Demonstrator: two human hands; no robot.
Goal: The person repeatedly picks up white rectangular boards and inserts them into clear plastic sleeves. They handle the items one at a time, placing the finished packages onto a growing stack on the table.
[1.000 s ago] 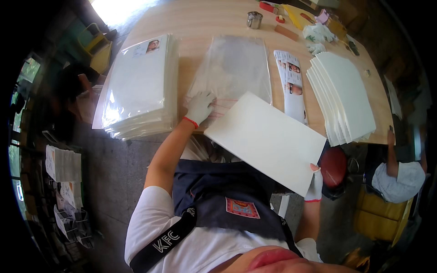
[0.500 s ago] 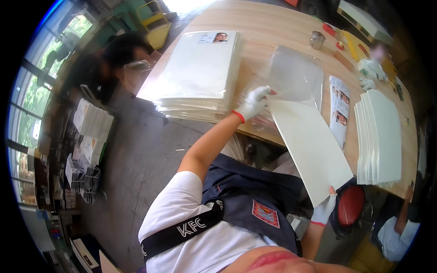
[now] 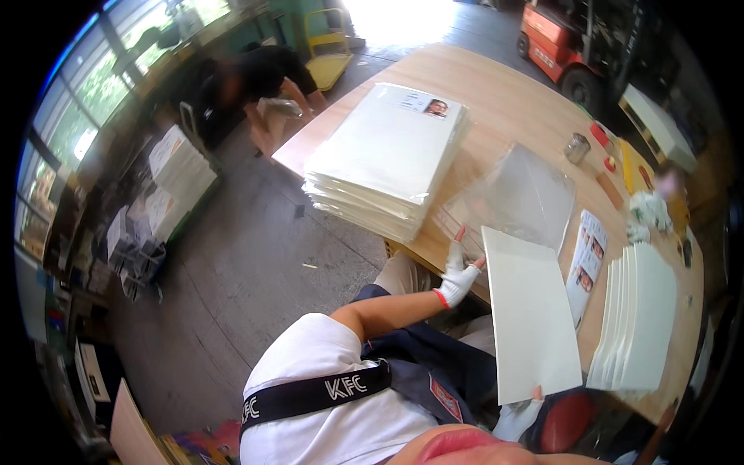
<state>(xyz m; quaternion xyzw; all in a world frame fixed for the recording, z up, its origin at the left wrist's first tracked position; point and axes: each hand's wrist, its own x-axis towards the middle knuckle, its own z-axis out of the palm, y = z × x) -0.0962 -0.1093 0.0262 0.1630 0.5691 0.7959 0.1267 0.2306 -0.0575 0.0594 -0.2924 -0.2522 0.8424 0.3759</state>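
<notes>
A white rectangular board [image 3: 535,318] is tilted over the near edge of the table. My right hand [image 3: 518,418], in a white glove with bare fingertips, grips its lower edge, thumb on the face and fingers hidden behind. Beside the board's left edge is my left hand [image 3: 459,279], gloved alike, fingers apart; its thumb tip is close to the edge and its forefinger points up by the clear plastic sleeves [image 3: 535,194]. Those sleeves lie flat on the table behind the board, whose upper end overlaps them. Whether the left fingers touch the plastic, I cannot tell.
On the wooden table [image 3: 465,66], a stack of sleeved boards [image 3: 387,147] stands left. Printed photo sheets [image 3: 587,263] and a fanned pile of white boards [image 3: 635,318] lie right. A glass jar [image 3: 576,147] is behind. Another person [image 3: 263,85] bends at far left; a forklift [image 3: 554,46] stands behind.
The board has swung more upright, its lower end moving left with my right hand. My left hand has come nearer to me and spread its fingers. The view has shifted, bringing in the forklift.
</notes>
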